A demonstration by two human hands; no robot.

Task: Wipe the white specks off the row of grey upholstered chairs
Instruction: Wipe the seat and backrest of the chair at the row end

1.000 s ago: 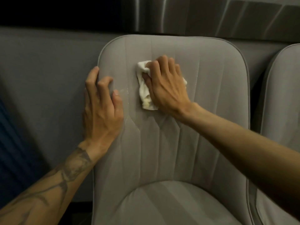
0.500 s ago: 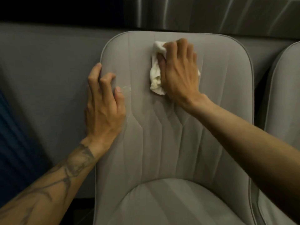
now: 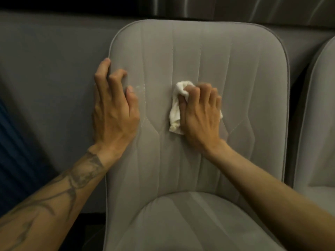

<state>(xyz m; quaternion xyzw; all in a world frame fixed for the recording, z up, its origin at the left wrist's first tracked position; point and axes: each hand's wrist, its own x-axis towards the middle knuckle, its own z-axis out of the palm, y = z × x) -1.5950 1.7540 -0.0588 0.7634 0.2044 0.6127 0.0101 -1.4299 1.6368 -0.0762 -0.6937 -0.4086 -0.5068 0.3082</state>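
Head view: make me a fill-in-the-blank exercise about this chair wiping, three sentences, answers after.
The right hand holds a white ____ against the backrest.
The left hand rests on the backrest's ____ edge.
Faint white specks lie just past the left hand's ____.
Missing words: cloth, left, thumb.

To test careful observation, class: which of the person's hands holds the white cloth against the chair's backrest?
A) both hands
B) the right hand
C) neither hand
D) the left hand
B: the right hand has its fingers curled round the white cloth on the grey backrest, while the left hand rests bare near the backrest's left edge.
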